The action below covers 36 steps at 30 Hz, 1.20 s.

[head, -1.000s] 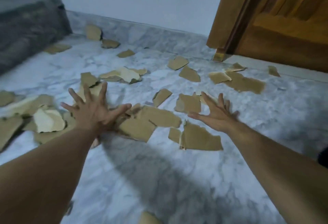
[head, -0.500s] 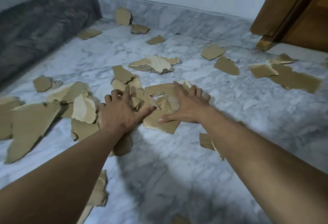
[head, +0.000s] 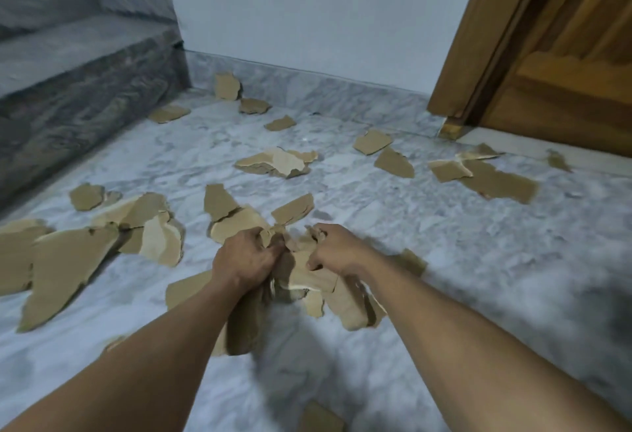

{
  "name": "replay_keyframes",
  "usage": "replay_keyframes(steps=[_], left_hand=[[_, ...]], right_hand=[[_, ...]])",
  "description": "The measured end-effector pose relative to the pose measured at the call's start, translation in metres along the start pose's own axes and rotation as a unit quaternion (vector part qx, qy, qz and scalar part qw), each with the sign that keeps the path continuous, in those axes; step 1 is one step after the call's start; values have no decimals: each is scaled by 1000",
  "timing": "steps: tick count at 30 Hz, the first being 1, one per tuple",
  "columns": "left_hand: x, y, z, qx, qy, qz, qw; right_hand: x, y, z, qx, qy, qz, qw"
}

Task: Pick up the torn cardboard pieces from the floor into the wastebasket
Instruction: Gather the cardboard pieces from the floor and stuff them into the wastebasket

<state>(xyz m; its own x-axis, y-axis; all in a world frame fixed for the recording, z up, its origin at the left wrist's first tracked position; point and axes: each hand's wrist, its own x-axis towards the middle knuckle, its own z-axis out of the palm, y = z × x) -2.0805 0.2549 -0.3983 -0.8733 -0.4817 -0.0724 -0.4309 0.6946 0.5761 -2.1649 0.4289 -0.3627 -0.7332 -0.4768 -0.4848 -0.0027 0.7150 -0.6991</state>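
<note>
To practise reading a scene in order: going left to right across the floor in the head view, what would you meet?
Big pointed tan cardboard shard → left hand → right hand, both gripping the crumpled tan cardboard bunch → long flat brown cardboard strip → small brown cardboard scrap.

Matt cardboard pieces (head: pixel 65 260), glossy marble floor (head: pixel 444 260)

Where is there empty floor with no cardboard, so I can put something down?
The widest bare marble lies right of the right hand, nearer than the long piece by the door. A bare strip runs beside the sofa. Crowded: the big pieces at left, and the bundle gripped by the left hand and right hand.
</note>
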Motion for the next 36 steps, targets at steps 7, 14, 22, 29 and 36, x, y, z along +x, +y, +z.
replay_keyframes(steps=[7,14,22,29,36], left_hand=[[-35,124,-15,-160,-35,65,984],[-85,337,-35,-273,-38,195,941],[-183,550,8,-341,-88,301,886],[-248,617,98,-355,-167,295,871],[-232,585,94,-249,-185,315,897]], right_hand=[[-106,10,-106,33,97,5,995],[-275,10,-272,-30,264,11,964],[-443,92,-392,35,437,67,896],[-478,201,-401,106,491,105,859],[-462,206,-392,66,467,158,867]])
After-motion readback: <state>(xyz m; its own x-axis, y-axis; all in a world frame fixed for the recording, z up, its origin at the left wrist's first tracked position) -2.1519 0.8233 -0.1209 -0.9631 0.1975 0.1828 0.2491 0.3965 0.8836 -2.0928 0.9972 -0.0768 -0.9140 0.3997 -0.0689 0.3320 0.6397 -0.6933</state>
